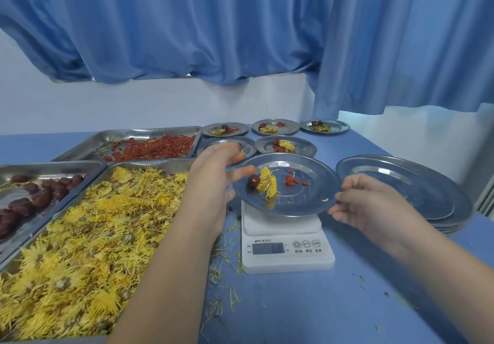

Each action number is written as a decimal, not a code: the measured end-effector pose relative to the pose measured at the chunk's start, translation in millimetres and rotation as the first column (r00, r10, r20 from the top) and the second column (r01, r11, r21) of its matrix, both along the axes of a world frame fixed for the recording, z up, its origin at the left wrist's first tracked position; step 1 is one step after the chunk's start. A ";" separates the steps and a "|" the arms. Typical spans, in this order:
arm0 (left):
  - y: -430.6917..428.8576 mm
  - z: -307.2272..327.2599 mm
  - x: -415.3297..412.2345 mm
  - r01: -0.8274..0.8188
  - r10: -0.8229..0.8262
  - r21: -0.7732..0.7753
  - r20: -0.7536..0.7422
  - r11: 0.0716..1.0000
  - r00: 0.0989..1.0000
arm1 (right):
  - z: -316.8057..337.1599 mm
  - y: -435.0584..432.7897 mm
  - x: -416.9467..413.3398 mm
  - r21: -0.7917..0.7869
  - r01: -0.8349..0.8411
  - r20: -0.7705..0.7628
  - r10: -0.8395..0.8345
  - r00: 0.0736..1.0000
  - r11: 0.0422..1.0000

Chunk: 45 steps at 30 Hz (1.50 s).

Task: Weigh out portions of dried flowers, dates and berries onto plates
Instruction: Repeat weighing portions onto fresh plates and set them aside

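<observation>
Head view: blue table point(320, 306) across the lower frame, backed by a white wall point(133, 108) and a blue curtain point(187, 22) filling the upper half.

At left, three metal trays packed side by side: yellow dried flowers point(93, 236) nearest, dates point(34, 196) at the left edge, red berries point(155, 148) behind.

White scale point(287, 247) at centre, display blurred. Over its platform, a tilted metal plate point(307, 199) carrying one date, one flower clump and a few berries. Resting on the platform or lifted off it: cannot tell.

Left hand point(213, 177) gripping the plate's left rim, thumb on top, fingers blurred behind the rim. Right hand point(374, 204) pinching the right rim with curled fingers.

Five filled plates point(304, 149) in two rows at upper centre, close to the wall. Stack of empty plates point(414, 191) just right of the held plate, near the table's right edge.

Tight between trays, scale and stack. Widest stretch of bare blue surface at lower centre and lower right, dotted with loose petals point(230, 266), thickest between the flower tray and the scale.
</observation>
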<state>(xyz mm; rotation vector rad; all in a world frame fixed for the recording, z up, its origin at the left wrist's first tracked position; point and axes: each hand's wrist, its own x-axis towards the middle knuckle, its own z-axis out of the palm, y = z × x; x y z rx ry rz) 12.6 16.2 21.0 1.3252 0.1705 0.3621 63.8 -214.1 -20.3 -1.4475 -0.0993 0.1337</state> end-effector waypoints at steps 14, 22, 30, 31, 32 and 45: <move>-58.7 43.0 60.0 0.010 0.044 -0.296 0.176 0.955 0.983 | 92.7 -76.8 79.3 0.140 0.175 0.003 -0.178 0.984 0.975; -72.4 35.9 71.7 0.118 -0.063 -0.362 0.160 0.925 0.985 | 79.3 -97.2 154.4 -0.162 0.356 -0.064 -0.370 0.927 0.920; -60.6 39.6 67.4 0.148 -0.095 -0.438 0.142 0.887 0.985 | 47.7 -96.3 201.3 -0.388 0.420 -0.125 -0.499 0.858 0.820; -61.7 39.2 67.3 0.149 -0.098 -0.441 0.136 0.885 0.986 | 46.5 -96.0 204.5 -0.413 0.418 -0.124 -0.504 0.855 0.809; -62.8 38.7 67.6 0.152 -0.103 -0.445 0.131 0.882 0.986 | 44.2 -96.1 208.1 -0.443 0.415 -0.119 -0.511 0.852 0.795; -73.2 27.6 77.3 0.132 -0.104 -0.508 0.084 0.851 0.991 | 18.5 -90.7 239.1 -0.625 0.304 -0.116 -0.471 0.875 0.719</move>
